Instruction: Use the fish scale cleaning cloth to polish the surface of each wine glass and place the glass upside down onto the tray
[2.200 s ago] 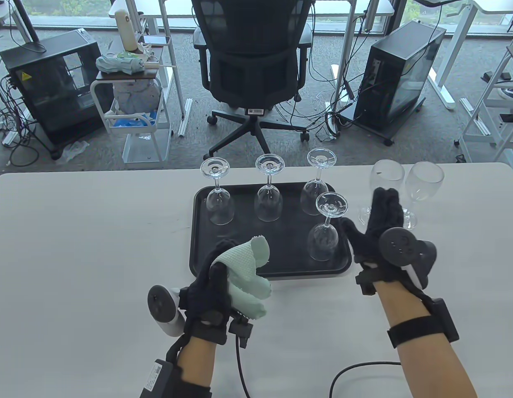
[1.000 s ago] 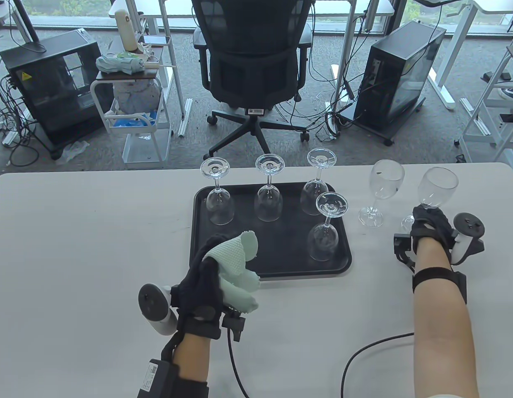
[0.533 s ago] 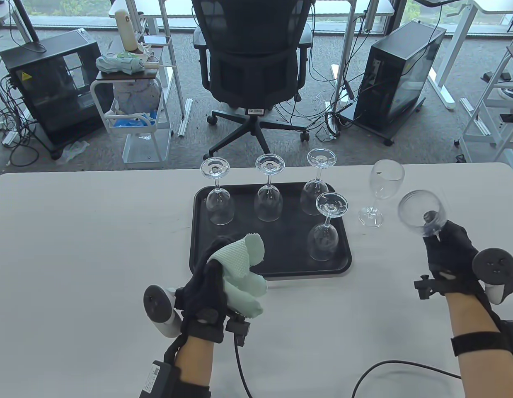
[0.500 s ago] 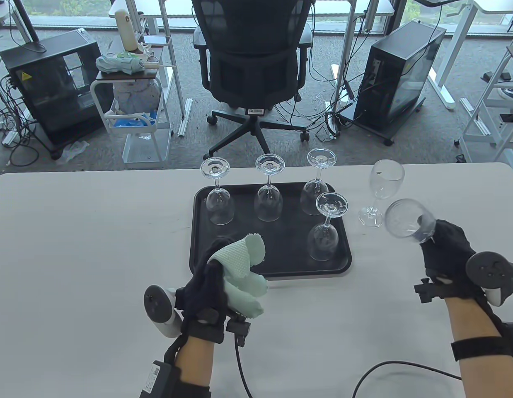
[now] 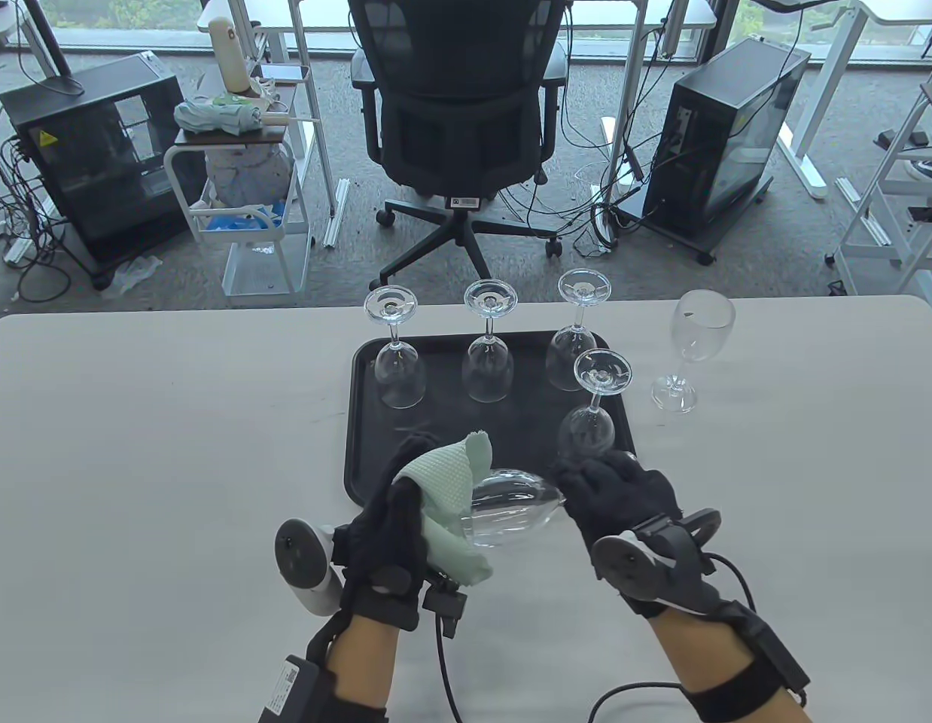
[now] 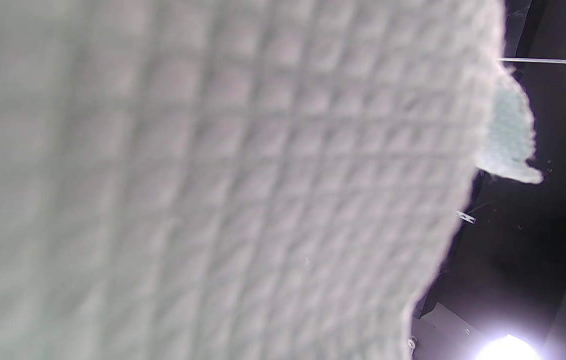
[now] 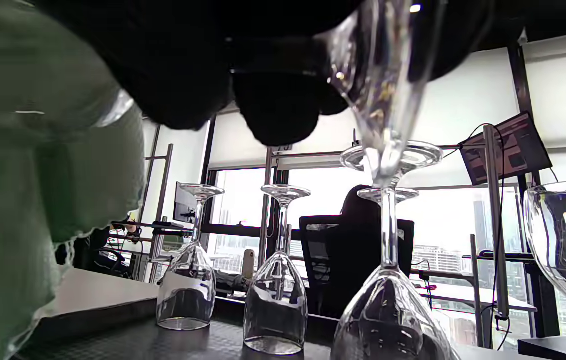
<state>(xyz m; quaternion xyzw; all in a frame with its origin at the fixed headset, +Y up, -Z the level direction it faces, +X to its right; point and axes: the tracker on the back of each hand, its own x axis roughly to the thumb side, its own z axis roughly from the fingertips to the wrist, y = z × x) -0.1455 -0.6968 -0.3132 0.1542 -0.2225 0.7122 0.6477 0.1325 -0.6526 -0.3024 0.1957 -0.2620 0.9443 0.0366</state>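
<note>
The white table (image 5: 135, 452) fills the lower half of the table view, with the black tray (image 5: 360, 422) at its centre carrying four upside-down glasses (image 5: 402, 376); one upright glass (image 5: 699, 331) waits to the tray's right. Just below the tray's near edge, the right hand (image 5: 624, 497) curls its fingers round the stem end of a wine glass (image 5: 511, 512) lying sideways, bowl pointing left. The left hand (image 5: 391, 527) grips the pale green cloth (image 5: 447, 482), bunched over its fingers and meeting the bowl's rim. Polishing probably goes best if the right hand turns the stem slowly while the cloth cups the bowl with light pressure, kept clear of the nearest tray glass (image 5: 590, 429).
</note>
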